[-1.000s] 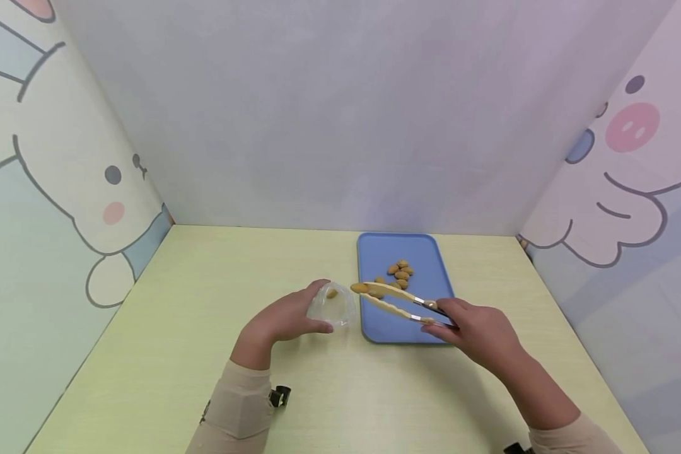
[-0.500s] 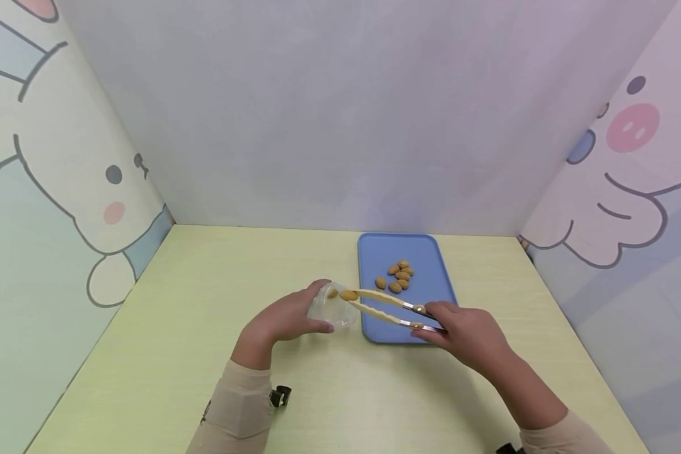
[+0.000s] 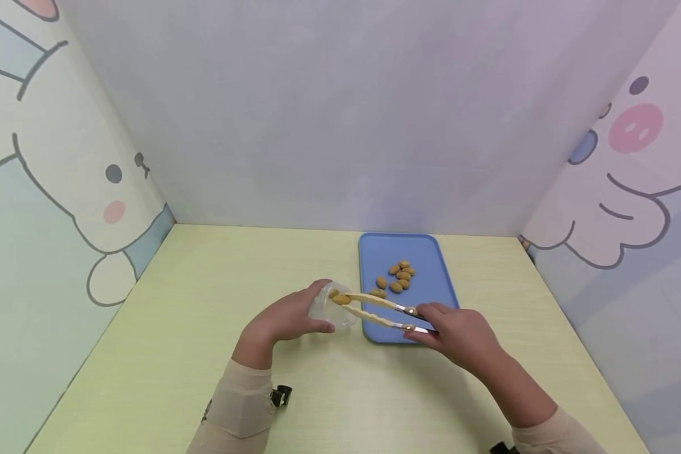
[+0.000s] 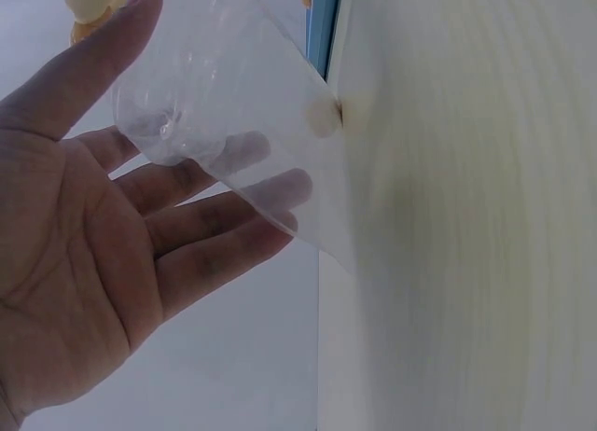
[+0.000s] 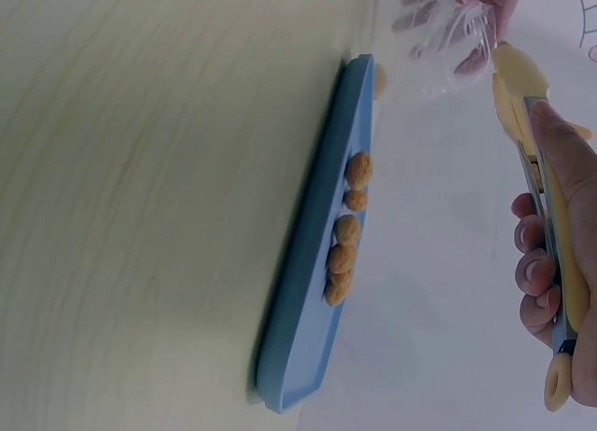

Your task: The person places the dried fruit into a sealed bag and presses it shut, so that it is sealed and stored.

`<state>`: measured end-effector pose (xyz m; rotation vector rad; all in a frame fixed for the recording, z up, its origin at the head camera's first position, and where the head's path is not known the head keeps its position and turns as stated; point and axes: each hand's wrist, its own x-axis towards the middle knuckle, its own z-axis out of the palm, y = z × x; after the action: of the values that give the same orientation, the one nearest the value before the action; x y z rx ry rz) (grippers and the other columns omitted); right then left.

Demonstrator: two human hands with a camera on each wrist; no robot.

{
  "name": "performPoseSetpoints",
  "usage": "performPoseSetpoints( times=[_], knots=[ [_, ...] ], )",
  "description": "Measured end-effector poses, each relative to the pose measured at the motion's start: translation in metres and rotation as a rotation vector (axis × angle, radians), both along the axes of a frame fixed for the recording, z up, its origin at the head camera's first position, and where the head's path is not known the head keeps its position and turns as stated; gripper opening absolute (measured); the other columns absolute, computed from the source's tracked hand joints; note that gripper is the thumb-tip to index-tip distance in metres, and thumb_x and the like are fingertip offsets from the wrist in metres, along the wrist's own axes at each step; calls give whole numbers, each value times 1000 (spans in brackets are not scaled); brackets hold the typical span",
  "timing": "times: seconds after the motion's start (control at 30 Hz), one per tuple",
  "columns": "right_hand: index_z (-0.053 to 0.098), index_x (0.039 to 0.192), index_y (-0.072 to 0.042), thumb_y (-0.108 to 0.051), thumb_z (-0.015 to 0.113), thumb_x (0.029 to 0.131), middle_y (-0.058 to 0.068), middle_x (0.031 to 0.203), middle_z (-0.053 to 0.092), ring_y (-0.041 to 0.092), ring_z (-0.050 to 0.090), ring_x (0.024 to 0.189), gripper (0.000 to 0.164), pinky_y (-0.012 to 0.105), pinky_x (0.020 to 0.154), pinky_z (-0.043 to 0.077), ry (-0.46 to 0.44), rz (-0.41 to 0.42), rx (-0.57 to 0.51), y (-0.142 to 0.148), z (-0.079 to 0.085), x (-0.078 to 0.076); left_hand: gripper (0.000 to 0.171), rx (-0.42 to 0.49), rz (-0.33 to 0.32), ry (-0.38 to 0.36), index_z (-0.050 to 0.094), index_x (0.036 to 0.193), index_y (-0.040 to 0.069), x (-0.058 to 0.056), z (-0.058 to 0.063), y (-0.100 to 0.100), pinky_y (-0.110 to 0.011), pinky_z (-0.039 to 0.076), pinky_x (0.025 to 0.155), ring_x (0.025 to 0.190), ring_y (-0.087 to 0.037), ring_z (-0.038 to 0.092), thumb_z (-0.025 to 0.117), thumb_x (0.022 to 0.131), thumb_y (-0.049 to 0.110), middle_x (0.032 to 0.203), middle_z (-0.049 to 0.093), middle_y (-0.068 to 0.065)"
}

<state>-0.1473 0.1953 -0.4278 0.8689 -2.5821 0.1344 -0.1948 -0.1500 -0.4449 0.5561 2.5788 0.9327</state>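
Observation:
My left hand (image 3: 284,318) holds a clear plastic bag (image 3: 345,318), thumb on one side and fingers on the other, with its mouth spread. Inside the bag is one brown nut (image 3: 333,293). Cream-tipped tongs (image 3: 377,299) are gripped by my right hand (image 3: 465,337). At their tips sits another brown, almond-shaped nut (image 3: 342,300), over the bag's mouth. In the left wrist view the bag (image 4: 224,86) hangs down to the table. The right wrist view shows the tongs (image 5: 520,76) level with the top of the bag (image 5: 457,39).
A blue tray (image 3: 397,246) lies right of the bag, with several more nuts (image 3: 403,275) on it. The right hand and tongs pass above its near part. Pale table (image 3: 250,258) surrounds it, and walls with cartoon prints stand at the back and sides.
The right hand has moved left, carrying the nut in the tongs from the tray's left edge to over the bag's mouth. The left hand and bag stay almost still.

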Motion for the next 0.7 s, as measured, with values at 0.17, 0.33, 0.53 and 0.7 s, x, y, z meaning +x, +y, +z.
performPoseSetpoints(
  times=[0.17,0.33,0.53,0.7],
  knots=[
    [63,99,-23,-58,73,78,-16,73,55,-4,27,47,43,18,44,24,-52,-27,21,-4,0,0,84,11,-3,-9,30,148,32,1,1,0,-39,47,81,91,-15,55,79,80,45,111,60,2],
    [62,98,-23,-61,68,81,-16,72,53,-2,25,48,43,18,44,23,-58,-20,29,-5,-1,0,84,14,-7,-7,30,148,32,0,0,0,-41,47,84,93,-15,55,79,80,45,114,61,1],
    [61,97,-23,-58,72,78,-15,72,54,-1,24,47,42,19,43,21,-31,-2,29,-7,-2,-1,84,23,-13,-12,31,148,32,0,1,-1,-41,47,85,94,-16,56,79,80,46,117,61,-1],
    [62,97,-22,-58,73,78,-15,73,55,-2,26,48,42,18,42,22,-31,1,33,-9,-5,-3,84,19,-13,-2,31,148,32,0,1,-1,-41,47,86,94,-16,56,79,80,48,117,60,1]
  ],
)
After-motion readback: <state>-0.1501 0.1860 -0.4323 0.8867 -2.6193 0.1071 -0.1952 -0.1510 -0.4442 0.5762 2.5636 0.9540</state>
